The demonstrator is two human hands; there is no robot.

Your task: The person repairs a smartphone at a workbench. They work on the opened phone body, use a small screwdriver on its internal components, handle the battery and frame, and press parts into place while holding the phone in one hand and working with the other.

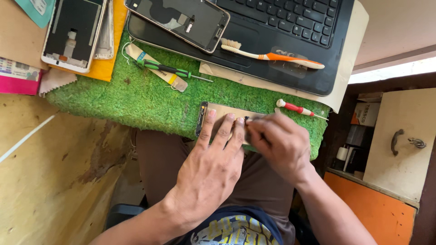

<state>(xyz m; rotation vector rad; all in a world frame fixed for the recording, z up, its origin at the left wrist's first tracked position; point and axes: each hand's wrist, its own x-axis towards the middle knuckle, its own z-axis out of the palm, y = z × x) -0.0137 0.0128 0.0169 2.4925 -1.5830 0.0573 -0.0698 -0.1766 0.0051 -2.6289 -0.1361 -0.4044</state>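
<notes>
The left hand (pixel 210 170) lies flat with fingers spread, pressing down on a gold-backed phone panel (pixel 221 119) at the near edge of the green turf mat (pixel 136 97), while the right hand (pixel 280 144) is curled tight around a thin dark tool whose tip meets the panel; what kind of tool it is cannot be told. If the tip skids off, it could gouge the panel or jab the steadying fingers, and uneven pressure so near the mat's edge might tip or crack it. The panel looks slim, with a black strip along its left end and most of its face hidden under the fingers.
</notes>
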